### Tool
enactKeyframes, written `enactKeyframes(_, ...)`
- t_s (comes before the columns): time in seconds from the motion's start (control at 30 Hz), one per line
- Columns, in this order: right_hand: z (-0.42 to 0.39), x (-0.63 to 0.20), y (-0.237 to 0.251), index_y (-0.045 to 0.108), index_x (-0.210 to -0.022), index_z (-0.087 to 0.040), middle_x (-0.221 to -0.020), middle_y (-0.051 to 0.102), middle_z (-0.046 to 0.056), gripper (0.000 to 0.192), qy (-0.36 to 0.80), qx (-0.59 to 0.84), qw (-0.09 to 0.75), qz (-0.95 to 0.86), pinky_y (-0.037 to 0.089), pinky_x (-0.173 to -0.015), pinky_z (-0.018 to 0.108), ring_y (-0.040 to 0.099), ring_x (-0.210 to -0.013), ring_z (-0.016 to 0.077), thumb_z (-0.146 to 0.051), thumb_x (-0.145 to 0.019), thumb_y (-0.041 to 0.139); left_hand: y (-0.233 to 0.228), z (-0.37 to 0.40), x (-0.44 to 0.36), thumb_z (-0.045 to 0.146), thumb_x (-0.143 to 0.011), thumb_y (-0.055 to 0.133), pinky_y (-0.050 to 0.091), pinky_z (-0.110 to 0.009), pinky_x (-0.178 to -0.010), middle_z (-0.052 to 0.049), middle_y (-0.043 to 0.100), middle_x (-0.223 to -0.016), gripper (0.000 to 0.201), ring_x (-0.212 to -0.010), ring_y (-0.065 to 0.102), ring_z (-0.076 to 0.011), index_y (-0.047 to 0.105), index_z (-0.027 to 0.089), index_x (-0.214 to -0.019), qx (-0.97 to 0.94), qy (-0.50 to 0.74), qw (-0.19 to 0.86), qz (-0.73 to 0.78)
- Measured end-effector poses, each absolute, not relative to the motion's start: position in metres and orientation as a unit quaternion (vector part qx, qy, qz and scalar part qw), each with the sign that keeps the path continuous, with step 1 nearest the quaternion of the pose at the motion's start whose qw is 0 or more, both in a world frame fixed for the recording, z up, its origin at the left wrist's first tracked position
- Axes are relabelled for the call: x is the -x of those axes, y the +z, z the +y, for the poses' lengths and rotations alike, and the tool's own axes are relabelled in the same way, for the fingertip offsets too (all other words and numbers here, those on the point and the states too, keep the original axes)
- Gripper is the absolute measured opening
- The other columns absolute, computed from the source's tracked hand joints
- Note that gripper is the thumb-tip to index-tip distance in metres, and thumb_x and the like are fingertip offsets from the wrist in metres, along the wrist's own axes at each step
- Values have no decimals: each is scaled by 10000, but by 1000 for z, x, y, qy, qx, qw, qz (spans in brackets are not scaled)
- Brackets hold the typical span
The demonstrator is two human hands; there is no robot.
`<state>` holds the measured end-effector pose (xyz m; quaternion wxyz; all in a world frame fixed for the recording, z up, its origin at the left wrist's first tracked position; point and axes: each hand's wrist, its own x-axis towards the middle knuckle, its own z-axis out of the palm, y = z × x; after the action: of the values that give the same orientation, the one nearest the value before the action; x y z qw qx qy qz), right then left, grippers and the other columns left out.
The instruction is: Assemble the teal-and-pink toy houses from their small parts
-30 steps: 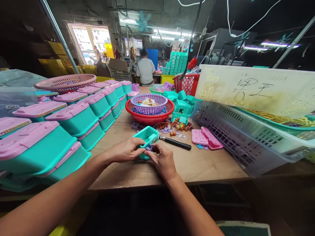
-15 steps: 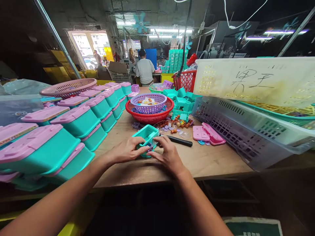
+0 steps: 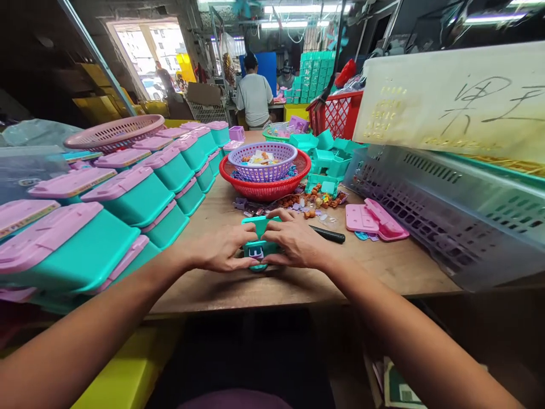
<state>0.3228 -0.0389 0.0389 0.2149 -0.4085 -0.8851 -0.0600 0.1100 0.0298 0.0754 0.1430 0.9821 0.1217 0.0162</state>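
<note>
A small open teal plastic box (image 3: 260,247) rests on the wooden table (image 3: 366,272) just in front of me. My left hand (image 3: 221,248) grips its left side and my right hand (image 3: 293,243) covers its right side and top. A small purple clasp piece shows on the box's near face, between my thumbs. Most of the box is hidden under my fingers.
Stacks of teal boxes with pink lids (image 3: 123,196) fill the left. A red basket (image 3: 298,179) holding a purple basket (image 3: 264,159) sits ahead, with loose small parts, a black-handled tool (image 3: 328,234), pink lids (image 3: 372,218) and a grey crate (image 3: 447,210) on the right. A person (image 3: 254,96) stands far behind.
My right hand moved from the near front of the box up over its right side and top. The box now lies squarer to me, pressed between both hands.
</note>
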Motion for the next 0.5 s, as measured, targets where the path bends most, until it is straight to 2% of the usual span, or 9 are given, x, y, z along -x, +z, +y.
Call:
enactKeyframes(0.17,-40,-321,32,675,-970,-219,-1006,666,86,330,-56,418,210,-882,317,-961,529,438,-1218,334,-522,-842,655,74,36,-114,388,-840,651,450,-272,-806,-54,585,-1041,265,-882,579,-176,667,191,-1017,-984,-24,148,96)
enactKeyframes(0.27,-38,-320,32,665,-960,-221,-1026,671,85,302,-57,418,196,-885,286,-972,542,431,-1236,334,-506,-878,608,69,35,-116,367,-864,609,442,-267,-757,-53,587,-1012,224,-820,575,-159,682,185,-972,-984,-22,135,111)
enactKeyframes(0.4,-35,-320,30,643,-925,-209,-961,659,52,266,-42,401,200,-893,243,-1006,549,535,-1049,272,-465,-906,572,62,32,-116,363,-885,559,427,-273,-705,-59,602,-963,229,-790,582,-164,677,168,-914,-985,-13,124,123)
enactKeyframes(0.5,-34,-319,29,637,-878,-199,-902,638,43,299,-45,399,197,-894,239,-1011,534,544,-951,240,-482,-915,551,60,32,-115,381,-890,548,417,-272,-678,-58,606,-943,247,-779,586,-164,668,166,-869,-984,-8,121,133)
